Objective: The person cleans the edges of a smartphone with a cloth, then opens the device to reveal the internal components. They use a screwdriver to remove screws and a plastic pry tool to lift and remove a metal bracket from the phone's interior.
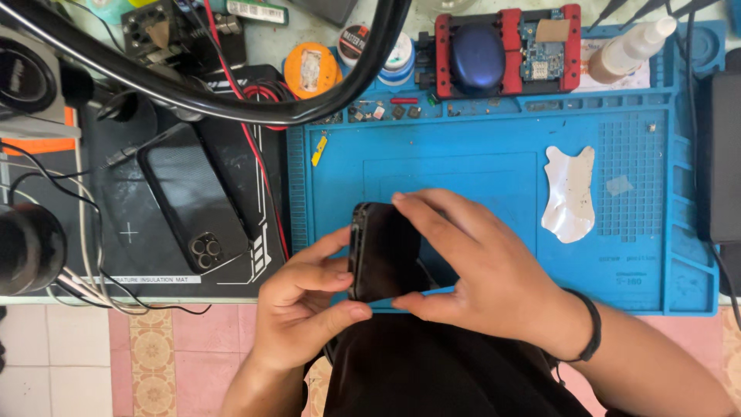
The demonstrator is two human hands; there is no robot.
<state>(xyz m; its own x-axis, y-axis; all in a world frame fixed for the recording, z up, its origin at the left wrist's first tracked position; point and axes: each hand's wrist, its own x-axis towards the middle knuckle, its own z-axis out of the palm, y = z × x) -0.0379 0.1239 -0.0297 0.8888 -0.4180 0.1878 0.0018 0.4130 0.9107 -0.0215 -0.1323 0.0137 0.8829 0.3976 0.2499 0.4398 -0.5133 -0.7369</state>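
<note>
Head view, looking down: both hands hold a dark smartphone [384, 251] just above the near edge of a blue repair mat [494, 162]. The left hand [305, 309] pinches its left edge and lower corner — fingers curled tight on it. The right hand [471, 266] wraps over its right side, fingertips on the top edge. The phone looks whole; no opening is visible yet. A second phone [193, 205] lies face-down on a black mat [123, 201] — well apart.
</note>
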